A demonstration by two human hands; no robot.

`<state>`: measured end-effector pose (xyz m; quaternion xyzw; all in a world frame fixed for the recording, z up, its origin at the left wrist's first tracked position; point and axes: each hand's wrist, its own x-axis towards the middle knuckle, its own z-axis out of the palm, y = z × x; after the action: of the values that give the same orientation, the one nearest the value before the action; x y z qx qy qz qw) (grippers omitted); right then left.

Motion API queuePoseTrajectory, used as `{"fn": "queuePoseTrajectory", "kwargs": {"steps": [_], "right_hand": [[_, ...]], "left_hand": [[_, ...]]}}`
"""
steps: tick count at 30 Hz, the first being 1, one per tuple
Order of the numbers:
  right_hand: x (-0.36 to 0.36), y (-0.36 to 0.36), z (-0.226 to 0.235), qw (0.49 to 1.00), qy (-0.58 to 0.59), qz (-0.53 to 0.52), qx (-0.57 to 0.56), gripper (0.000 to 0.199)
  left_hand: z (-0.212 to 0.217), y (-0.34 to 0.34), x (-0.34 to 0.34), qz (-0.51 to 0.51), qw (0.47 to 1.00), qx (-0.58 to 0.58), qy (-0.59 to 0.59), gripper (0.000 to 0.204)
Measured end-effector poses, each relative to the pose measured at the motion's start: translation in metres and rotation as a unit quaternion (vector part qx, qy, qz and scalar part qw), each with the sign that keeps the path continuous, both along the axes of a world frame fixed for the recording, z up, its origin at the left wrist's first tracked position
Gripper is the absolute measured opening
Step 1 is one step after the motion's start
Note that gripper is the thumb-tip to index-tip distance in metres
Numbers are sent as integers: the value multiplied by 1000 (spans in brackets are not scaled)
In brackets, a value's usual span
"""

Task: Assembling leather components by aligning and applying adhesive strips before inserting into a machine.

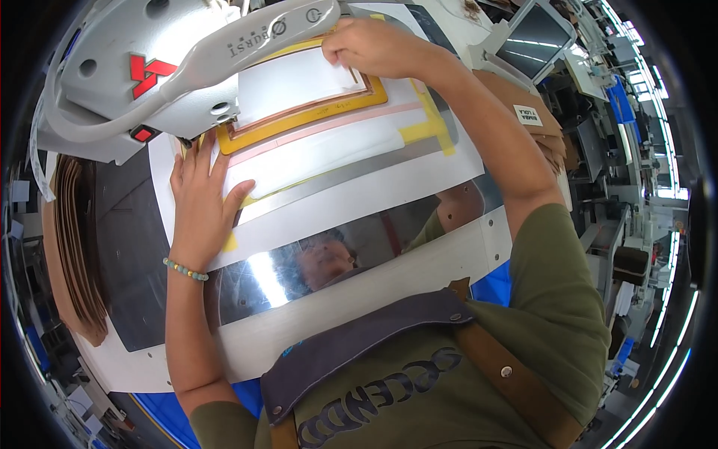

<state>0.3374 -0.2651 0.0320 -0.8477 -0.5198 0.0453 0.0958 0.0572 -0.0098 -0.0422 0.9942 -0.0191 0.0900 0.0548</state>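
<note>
A yellow-edged template frame [314, 112] lies on a large white sheet [299, 213], partly beneath a sewing machine head [142, 67]. Inside its edge is a white panel [288, 84] with brown lines along the border. My left hand [200, 202] rests with fingers stretched and apart, fingertips at the frame's near left corner. At the frame's far right part, my right hand [368, 49] has its fingers curled together; what they pinch, if anything, is hidden. Yellow tape [430, 123] and a long white strip [329, 161] sit on the near side of the frame.
A grey lamp-like arm [247, 37] hangs over the frame. Shiny metal plate [374, 254] lines the table's near side. Brown sheets are stacked at left [75, 247] and brown pieces [516, 105] lie at right, near a tilted screen [535, 41].
</note>
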Motion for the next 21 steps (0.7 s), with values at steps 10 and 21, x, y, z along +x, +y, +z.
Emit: {"fn": "queuePoseTrajectory", "kwargs": {"steps": [10,21], "right_hand": [[-55,87,-19,880,469,26,69,24],[-83,46,-25,904,352,2,241,34]], "left_hand": [[4,-2,1,-9,1000,-14,-10,68],[22,21,-16,-39,997,-59,-9,68]]}}
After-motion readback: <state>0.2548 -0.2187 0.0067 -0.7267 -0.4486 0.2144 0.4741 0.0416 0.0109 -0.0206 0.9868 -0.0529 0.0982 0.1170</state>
